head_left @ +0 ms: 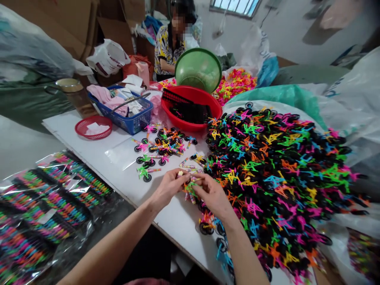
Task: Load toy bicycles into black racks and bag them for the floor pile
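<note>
The left hand [170,185] and right hand [213,194] pinch one green toy bike [191,187] (one blue basket [132,124], one green basin [197,70] beyond).

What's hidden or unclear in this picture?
In the head view:
Green piece: partly covered by left hand and right hand.
Toy-bike pile: lower ones buried under upper ones.
Other person: hands obscured by green basin.
Bagged bundles: cut off by left edge.

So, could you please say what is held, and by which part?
The left hand and right hand pinch a green toy bicycle; the gripped part is hidden.
</note>
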The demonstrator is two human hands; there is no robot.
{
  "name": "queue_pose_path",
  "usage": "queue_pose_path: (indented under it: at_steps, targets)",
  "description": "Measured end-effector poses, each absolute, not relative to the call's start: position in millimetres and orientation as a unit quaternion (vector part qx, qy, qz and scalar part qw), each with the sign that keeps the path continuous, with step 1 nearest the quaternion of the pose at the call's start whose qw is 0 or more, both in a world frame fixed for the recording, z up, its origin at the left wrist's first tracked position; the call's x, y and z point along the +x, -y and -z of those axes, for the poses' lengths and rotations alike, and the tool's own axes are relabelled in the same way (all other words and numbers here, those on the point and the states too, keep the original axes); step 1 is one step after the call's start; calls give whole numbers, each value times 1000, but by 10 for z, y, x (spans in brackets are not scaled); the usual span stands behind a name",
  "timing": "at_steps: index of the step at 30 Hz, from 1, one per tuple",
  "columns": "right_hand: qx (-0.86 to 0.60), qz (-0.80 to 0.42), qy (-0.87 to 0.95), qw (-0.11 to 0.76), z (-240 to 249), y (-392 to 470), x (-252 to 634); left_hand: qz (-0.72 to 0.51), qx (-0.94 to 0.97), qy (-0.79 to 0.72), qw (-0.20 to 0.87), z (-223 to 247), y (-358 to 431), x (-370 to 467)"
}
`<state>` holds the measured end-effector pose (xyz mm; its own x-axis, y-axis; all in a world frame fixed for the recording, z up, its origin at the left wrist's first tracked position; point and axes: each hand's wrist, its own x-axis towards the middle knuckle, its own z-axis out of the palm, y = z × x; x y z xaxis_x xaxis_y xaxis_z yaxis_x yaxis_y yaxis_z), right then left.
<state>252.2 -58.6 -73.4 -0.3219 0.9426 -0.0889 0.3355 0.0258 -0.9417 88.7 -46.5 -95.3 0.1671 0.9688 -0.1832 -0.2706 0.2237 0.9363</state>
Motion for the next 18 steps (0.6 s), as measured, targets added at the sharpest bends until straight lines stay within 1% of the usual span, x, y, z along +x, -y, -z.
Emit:
queue_pose_path:
  at_steps: [2, 4, 7, 9, 11, 13, 16, 18]
  targets:
    - [-502, -404, 698, 314, 733, 629, 2515, -505, 371, -447, 639, 952, 459, 907]
    - [-486, -260, 781, 295, 743, 666, 2511, -518, 357, -448, 636, 950, 458, 926]
    - [-459, -31, 852, 251, 787, 724, 2489, -501, 361, -464, 636, 963, 491, 949]
    - [-449, 65, 868, 203, 833, 804, 2462, -469, 374, -501, 624, 991, 554, 947]
    - [-429, 106, 883, 156, 891, 929, 2433, -430, 407, -539, 599, 1029, 651, 907]
    - [-407, 109, 894, 154, 959, 1034, 2415, -399, 429, -559, 587, 1076, 755, 821]
    - [-412, 84, 882, 212, 974, 852, 2419, -410, 384, -557, 612, 1176, 832, 651]
    - [-423, 88, 868, 247, 762, 408, 2382, -452, 350, -538, 620, 1240, 797, 561]
